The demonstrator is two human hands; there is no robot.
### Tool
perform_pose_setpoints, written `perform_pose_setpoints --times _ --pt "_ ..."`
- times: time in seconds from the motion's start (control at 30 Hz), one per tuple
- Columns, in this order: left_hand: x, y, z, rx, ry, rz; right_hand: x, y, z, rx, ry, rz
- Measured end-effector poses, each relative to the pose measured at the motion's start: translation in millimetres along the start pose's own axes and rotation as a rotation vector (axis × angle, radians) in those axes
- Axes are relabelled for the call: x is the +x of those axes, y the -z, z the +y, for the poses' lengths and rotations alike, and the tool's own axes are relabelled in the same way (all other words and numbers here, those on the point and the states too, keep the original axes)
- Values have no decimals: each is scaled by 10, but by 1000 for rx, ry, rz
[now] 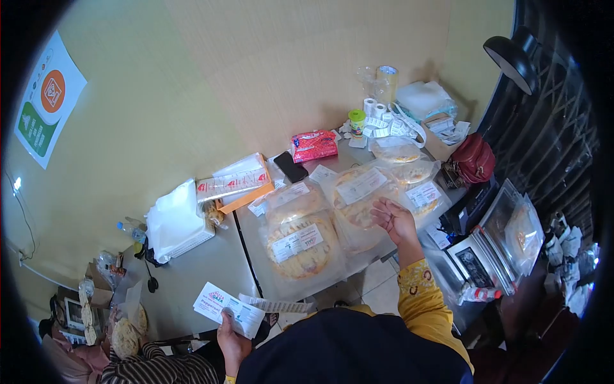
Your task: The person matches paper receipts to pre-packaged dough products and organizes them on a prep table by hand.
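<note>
My left hand (234, 342) grips a small stack of printed labels (220, 306) at the lower left, with pizza-brand printing on the top one. A strip of printed paper (275, 304) sticks out to its right. My right hand (395, 221) hovers over the bagged pizzas, fingers loosely bent and apart, and I see nothing in it. Beneath and left of it lies a bagged pizza (358, 224) bearing a white label (361, 185). Farther left is another bagged pizza (300, 259) with a label across it. A smaller labelled bag (422, 198) lies right of the hand.
A phone (291, 168) and a red packet (314, 146) lie toward the wall. Label rolls (377, 110) and tape (387, 80) stand at the back. A sealing machine (480, 259) is at right. White sheets (180, 217) fill a basket. Another person's striped sleeve (157, 368) shows lower left.
</note>
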State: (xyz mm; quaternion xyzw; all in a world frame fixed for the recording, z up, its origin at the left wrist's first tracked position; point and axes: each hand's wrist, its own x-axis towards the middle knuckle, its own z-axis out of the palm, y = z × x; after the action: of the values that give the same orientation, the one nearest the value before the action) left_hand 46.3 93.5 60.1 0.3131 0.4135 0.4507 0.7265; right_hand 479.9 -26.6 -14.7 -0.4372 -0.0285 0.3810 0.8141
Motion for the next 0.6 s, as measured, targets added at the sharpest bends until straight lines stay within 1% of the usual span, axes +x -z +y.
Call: perform_pose_setpoints --times 0.1,0.2,0.27,0.37,0.47,0.57,0.6 --pt "-18 -129 25 -8 53 -8 -34 3 -29 -1 2 -15" --pt "-28 -188 -2 -10 60 -93 -88 -53 -42 -9 -4 9" --pt "-47 -204 33 -16 106 -132 -159 -94 -45 4 -21 48" --pt "-85 -254 115 -22 145 -189 -248 -45 37 11 5 -9" --pt "20 -112 71 -26 133 -166 -570 -224 67 -139 68 170" --pt "66 23 130 -110 180 -204 -775 -302 355 -388 387 352" --pt "67 70 165 -111 203 -220 -884 -450 449 -441 441 293"
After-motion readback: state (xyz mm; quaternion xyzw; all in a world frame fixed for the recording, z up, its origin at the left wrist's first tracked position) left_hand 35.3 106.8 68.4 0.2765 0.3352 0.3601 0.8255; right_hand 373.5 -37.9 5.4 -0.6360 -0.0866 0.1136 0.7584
